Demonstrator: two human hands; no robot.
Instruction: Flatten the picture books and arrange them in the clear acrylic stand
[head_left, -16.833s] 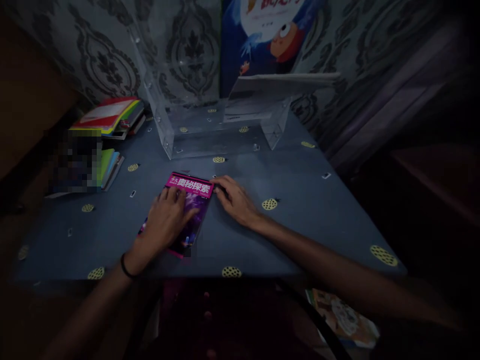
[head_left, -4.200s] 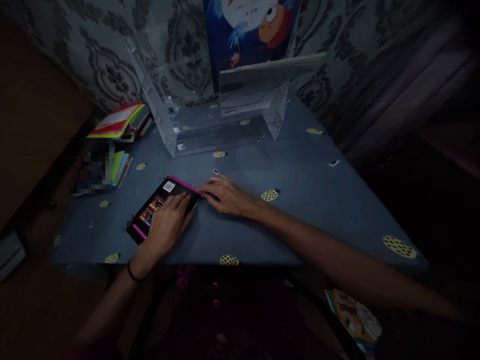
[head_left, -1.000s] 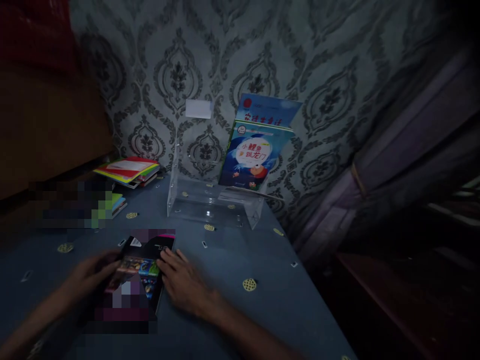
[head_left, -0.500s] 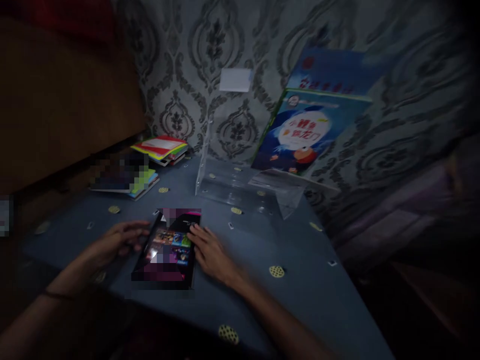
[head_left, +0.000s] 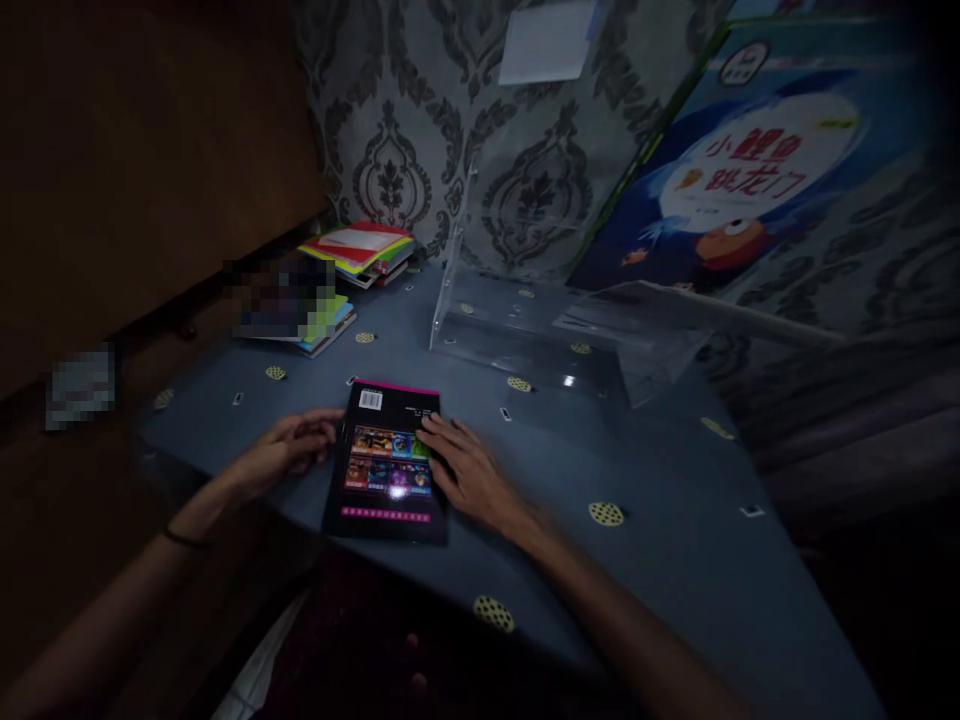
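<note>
A black book (head_left: 386, 408) with a magenta top edge, a barcode and rows of small coloured pictures lies closed, back cover up, near the front edge of the table. My left hand (head_left: 296, 445) is at its left side, index finger stretched to the book's edge and the other fingers loosely curled. Flat along the right edge rests my right hand (head_left: 472, 475), its fingers spread and the fingertips on the cover. Neither hand is closed around the book.
Stacked books with a red and yellow top (head_left: 360, 243) and a second, partly blurred pile (head_left: 330, 322) are at the back left. Behind the book is a clear acrylic stand (head_left: 517, 355). A blue picture book (head_left: 750, 190) leans at right. Patterned cloth (head_left: 570, 450) covers the table.
The view has tilted down and turned left, so everything sits further right in it, and the blue picture book looks larger. Both hands stay beside the black book.
</note>
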